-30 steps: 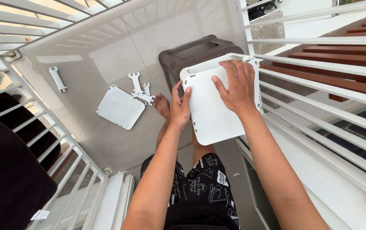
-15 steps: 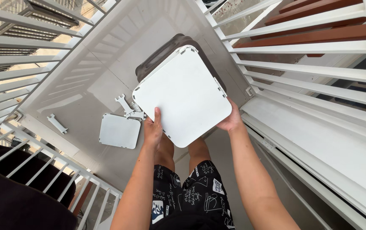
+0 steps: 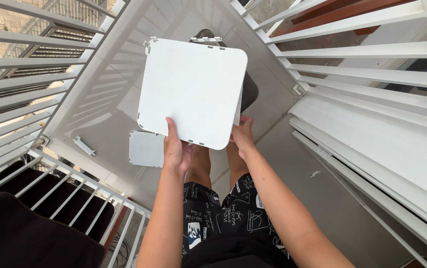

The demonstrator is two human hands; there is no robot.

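I hold a white square plastic panel (image 3: 191,89) with rounded corners and small tabs along its edges, raised flat toward the camera. My left hand (image 3: 175,148) grips its lower edge, thumb lying on the face. My right hand (image 3: 243,135) grips the lower right corner from the side. A second white panel edge shows along its right side. Behind the panel, a dark grey plastic piece (image 3: 248,92) is mostly hidden.
Another smaller white panel (image 3: 145,148) lies on the grey floor beside my left hand, with a small white bracket (image 3: 84,146) further left. White railings (image 3: 25,89) enclose both sides. My knees in black patterned shorts (image 3: 223,213) are below.
The panel has been lifted higher and turned to face the camera more fully, covering the dark piece and the white connectors. The view has shifted; both hands keep their grip at its lower edge.
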